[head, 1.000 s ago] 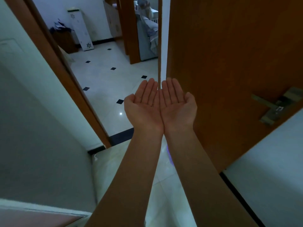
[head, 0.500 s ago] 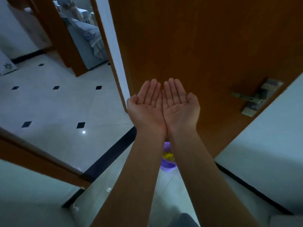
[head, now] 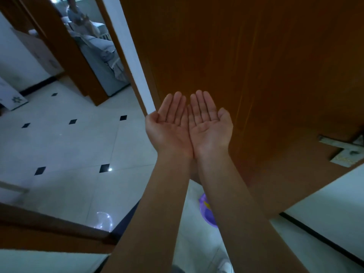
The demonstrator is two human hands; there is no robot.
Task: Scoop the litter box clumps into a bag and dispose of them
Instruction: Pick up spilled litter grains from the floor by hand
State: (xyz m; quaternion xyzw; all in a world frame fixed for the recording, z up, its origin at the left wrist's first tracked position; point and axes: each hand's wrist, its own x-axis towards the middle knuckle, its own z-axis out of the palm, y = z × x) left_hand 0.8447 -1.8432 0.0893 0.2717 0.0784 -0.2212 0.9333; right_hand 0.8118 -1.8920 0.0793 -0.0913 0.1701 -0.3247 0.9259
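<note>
okay, both hands up in front of me: left hand and right hand touching side by side, palms up, fingers straight, nothing in them. no litter box or bag in sight. only a purple plastic thing on the floor, low under my right forearm by the wooden door, half hidden, long axis unreadable. right hand's nearer, i reckon: down and back.

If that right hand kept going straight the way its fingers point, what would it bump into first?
Probably the brown wooden door: the right hand lies palm up, its fingers aimed at the door's panel, with nothing visible between. Depth is hard to judge from this one view.
</note>
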